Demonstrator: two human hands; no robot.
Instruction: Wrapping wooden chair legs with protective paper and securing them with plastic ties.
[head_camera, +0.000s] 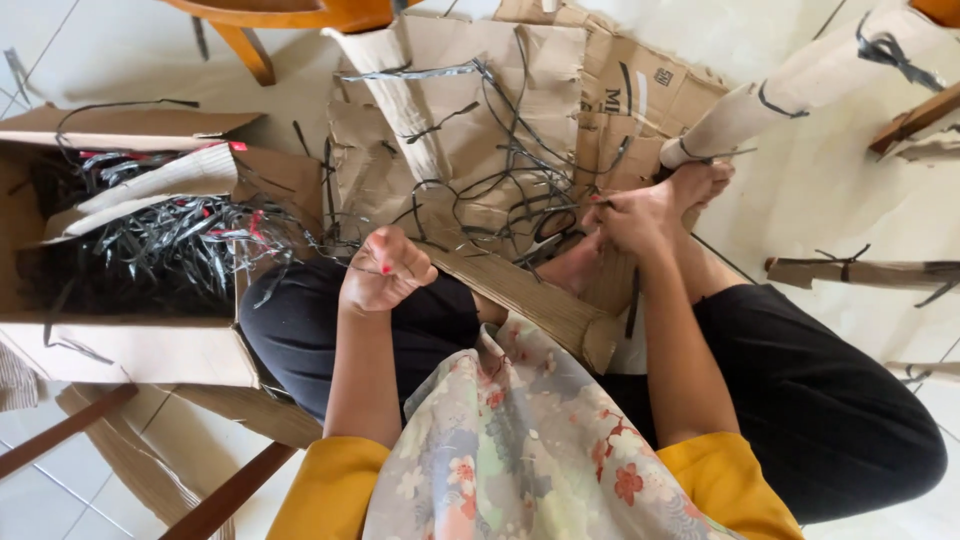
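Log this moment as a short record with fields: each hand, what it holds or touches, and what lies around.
left hand: closed in a fist, pinching a thin dark strip over the lap
right hand: gripping at a rolled cardboard tube, next to a bare foot
cardboard box: open, on the person's left, full of black strips with some red pieces
flattened cardboard: on the floor ahead, loose black strips tangled over it
corrugated piece: lies across the lap
floor: pale tiles, more rolled tubes on the right
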